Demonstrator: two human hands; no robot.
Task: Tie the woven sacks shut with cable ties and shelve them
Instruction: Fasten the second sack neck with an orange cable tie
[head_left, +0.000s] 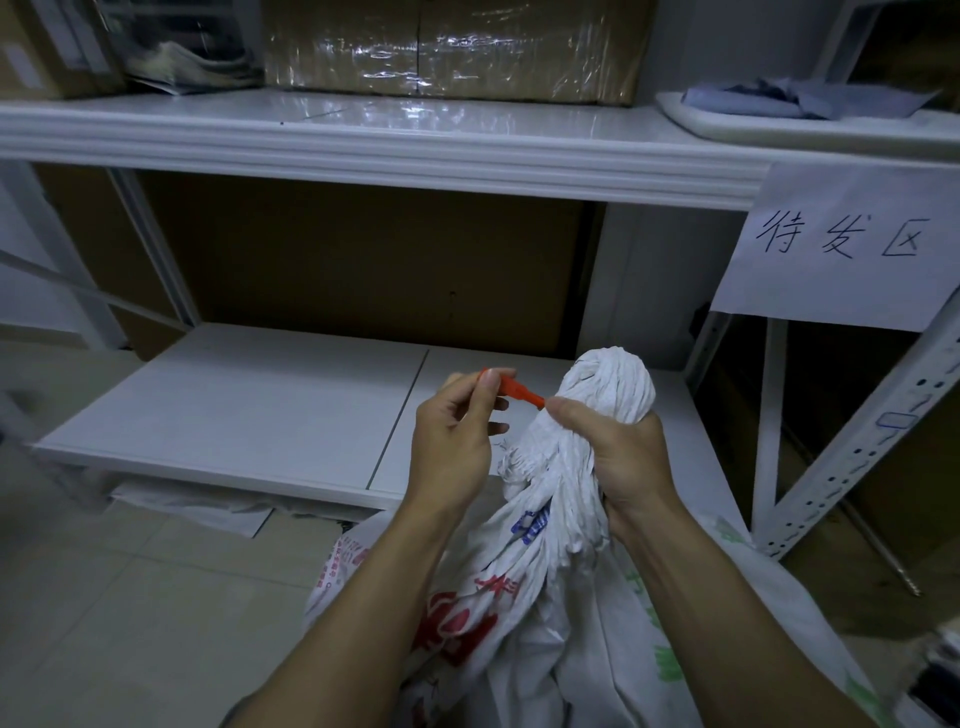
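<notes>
Right hand (621, 457) clamps bunched neck of woven sack (566, 597); left hand (457, 441) pinches orange cable tie (514, 388) beside neck; tie loop hidden behind fingers; sack bottom cut off

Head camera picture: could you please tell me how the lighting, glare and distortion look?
Head view: dim, bluish overall; glare streaks on the plastic-wrapped brown cardboard box and glossy white upper shelf; wide-angle bending curves the shelf edge; the orange cable tie stays sharp.
</notes>
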